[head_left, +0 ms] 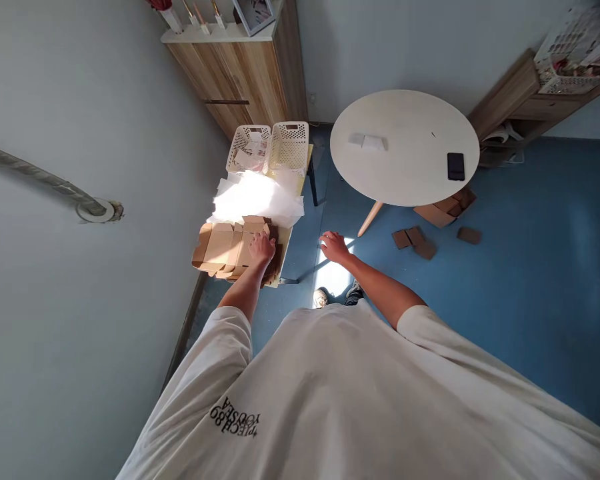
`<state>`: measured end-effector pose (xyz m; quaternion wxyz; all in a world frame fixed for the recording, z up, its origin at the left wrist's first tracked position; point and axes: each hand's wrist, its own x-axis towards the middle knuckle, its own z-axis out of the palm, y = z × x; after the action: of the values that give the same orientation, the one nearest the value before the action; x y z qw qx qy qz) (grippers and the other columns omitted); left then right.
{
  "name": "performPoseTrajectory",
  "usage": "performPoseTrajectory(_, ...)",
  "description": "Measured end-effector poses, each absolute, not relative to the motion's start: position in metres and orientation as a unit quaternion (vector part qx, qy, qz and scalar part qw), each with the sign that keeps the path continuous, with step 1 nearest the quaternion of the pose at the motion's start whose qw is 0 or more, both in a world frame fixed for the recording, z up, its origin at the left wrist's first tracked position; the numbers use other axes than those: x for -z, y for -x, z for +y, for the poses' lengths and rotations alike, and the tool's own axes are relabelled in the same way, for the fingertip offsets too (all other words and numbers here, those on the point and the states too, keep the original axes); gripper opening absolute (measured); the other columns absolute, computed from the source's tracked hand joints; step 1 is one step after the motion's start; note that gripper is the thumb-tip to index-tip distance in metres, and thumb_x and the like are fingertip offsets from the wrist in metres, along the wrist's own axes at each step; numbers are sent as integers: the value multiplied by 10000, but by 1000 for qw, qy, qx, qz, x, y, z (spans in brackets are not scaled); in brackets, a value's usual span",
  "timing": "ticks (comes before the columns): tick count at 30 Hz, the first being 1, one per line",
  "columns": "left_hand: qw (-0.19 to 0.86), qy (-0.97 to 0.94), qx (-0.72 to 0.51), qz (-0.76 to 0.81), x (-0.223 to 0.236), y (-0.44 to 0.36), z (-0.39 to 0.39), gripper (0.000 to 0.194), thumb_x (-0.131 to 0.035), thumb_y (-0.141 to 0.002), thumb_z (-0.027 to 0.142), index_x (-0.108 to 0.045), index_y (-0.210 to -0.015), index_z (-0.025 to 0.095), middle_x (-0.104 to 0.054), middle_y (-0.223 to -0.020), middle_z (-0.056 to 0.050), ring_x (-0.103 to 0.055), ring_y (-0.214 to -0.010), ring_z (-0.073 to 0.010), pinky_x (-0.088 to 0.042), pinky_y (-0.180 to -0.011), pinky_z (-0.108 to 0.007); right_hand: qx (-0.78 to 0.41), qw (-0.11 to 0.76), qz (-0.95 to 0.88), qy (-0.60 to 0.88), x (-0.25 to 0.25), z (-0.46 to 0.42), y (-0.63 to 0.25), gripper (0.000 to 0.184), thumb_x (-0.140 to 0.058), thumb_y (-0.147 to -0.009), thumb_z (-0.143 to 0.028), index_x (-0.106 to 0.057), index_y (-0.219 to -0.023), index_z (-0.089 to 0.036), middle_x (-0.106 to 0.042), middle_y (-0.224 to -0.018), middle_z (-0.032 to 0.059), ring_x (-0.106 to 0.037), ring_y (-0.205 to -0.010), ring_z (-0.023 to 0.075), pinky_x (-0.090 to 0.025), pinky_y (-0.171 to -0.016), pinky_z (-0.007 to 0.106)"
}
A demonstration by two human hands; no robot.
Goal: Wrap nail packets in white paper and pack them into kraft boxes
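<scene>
Flattened brown cardboard boxes point(223, 247) lie in a stack at the near end of a narrow side table, left of centre. My left hand point(263, 248) rests on the stack's right part, its fingers apart on the top cardboard and not visibly wrapped round it. Over the blue floor, between the side table and the round table, my right hand point(334, 247) hangs in the air. Its fingers are loosely bent and apart, with nothing seen in them. Just beyond the cardboard spread thin white sheets point(260, 198), bright in the sunlight.
Two white baskets point(289, 150) stand at the side table's far end. A round white table point(405, 180) bears a dark phone point(456, 167) and a small folded white card point(374, 143). Cardboard pieces point(414, 241) and an open carton point(443, 212) lie on the floor. A wooden cabinet point(230, 73) stands behind.
</scene>
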<state>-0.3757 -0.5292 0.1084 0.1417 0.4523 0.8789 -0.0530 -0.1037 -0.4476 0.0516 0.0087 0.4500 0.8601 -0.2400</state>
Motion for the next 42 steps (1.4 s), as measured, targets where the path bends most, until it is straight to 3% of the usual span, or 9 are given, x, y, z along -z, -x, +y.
performPoseTrajectory(9,199,-450,25,870,-104,400,-557,330,-497,-1055,406,-655,-1272,214,-695,-1343,-176,-683,-1217,-301,-526,-945,-389,246,12,866,-434,-56,-480,129,389,-494,-1044,-255,-705,-1369,-237,-611,-1465,113,-535,-1304,303,-419,-1102,447)
performPoseTrajectory(14,216,-474,29,853,-119,406,-564,353,-493,-1033,394,-670,-1299,246,-760,-1196,-127,-701,-1116,-262,-531,-899,-367,249,32,870,-424,-60,-490,132,390,-503,-1053,-272,-692,-1393,-239,-625,-1461,110,-549,-1317,295,-429,-1105,434)
performPoseTrajectory(20,186,-489,58,851,-116,402,-562,371,-474,-1008,263,-721,-1231,98,-747,-1190,-264,-724,-1126,-335,-549,-912,-399,257,41,872,-415,-64,-494,131,386,-498,-1056,-268,-699,-1384,-240,-653,-1437,99,-573,-1305,290,-435,-1100,421)
performPoseTrajectory(26,168,-501,86,845,-114,398,-566,459,-499,-961,194,-608,-1397,101,-717,-1270,-265,-704,-1189,-361,-554,-950,-433,262,52,872,-410,-70,-494,132,383,-490,-1061,-269,-698,-1382,-246,-656,-1429,100,-570,-1320,285,-432,-1103,410)
performPoseTrajectory(30,165,-534,100,823,-122,398,-561,448,-463,-957,208,-653,-1347,94,-740,-1208,-260,-704,-1169,-386,-551,-949,-483,261,47,875,-405,-76,-491,136,383,-488,-1056,-263,-699,-1376,-253,-656,-1429,97,-565,-1319,286,-440,-1098,412)
performPoseTrajectory(39,123,-596,22,793,-154,382,-528,485,-511,-1009,370,-637,-1384,90,-719,-1211,-280,-664,-1219,-465,-514,-1009,-597,257,-57,876,-404,-97,-475,172,476,-476,-1037,-246,-611,-1493,-240,-624,-1471,119,-550,-1335,306,-460,-1104,449)
performPoseTrajectory(42,118,-621,23,775,-166,371,-521,471,-511,-1018,357,-615,-1401,102,-707,-1240,-271,-659,-1225,-446,-496,-1023,-570,238,-108,866,-426,-108,-473,178,588,-470,-1026,-255,-476,-1612,-223,-546,-1544,157,-511,-1385,326,-453,-1114,469)
